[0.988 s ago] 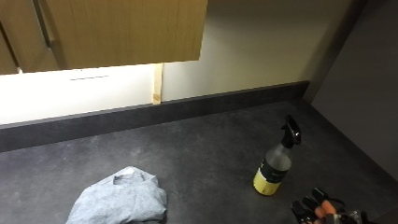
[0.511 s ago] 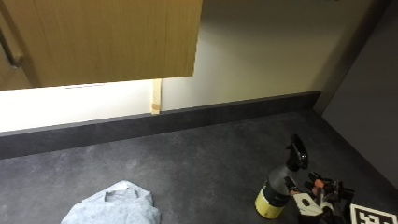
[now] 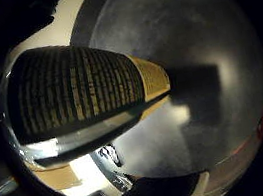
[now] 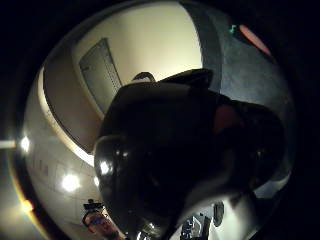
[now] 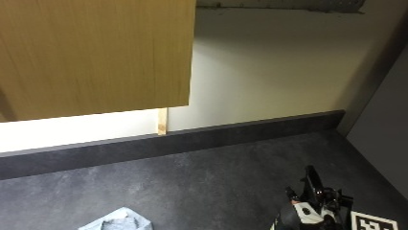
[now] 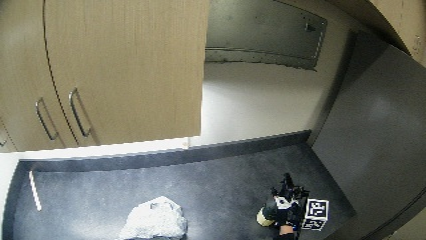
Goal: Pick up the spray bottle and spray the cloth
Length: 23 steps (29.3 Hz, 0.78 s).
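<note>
The spray bottle (image 6: 268, 216), with a yellow label and a black trigger head (image 5: 311, 182), stands on the dark countertop (image 6: 213, 190) at the front right. My gloved right hand (image 6: 286, 209) is on its neck, with fingers (image 5: 319, 197) curled round just below the trigger head. The label side of the bottle (image 3: 79, 86) fills the little finger side palm view. In the thumb side palm view the black spray head (image 4: 185, 150) fills most of the picture. The crumpled light cloth (image 6: 154, 225) lies on the counter to the bottle's left, well apart from it.
Wooden wall cabinets (image 6: 120, 65) hang above the counter's back left. A dark upstand (image 5: 191, 141) runs along the white back wall. A dark side panel (image 6: 379, 150) closes off the right.
The outside camera has shifted. My hand has come in from the front right and closed round the bottle's neck. The cloth lies where it was.
</note>
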{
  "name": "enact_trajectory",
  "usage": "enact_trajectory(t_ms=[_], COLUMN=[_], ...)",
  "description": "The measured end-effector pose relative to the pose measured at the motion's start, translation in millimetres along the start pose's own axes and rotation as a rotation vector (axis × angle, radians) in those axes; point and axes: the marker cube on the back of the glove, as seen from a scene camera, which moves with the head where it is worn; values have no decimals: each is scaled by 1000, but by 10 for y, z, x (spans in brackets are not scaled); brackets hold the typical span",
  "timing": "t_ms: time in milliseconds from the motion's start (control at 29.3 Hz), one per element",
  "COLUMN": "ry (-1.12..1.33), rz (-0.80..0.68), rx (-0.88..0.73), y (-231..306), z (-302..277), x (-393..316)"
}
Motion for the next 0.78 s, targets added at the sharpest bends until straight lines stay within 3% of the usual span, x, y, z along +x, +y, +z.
enact_trajectory(t_ms=[784], ry=[-59], rz=[-72], rx=[-12], y=[26], z=[94], x=[45])
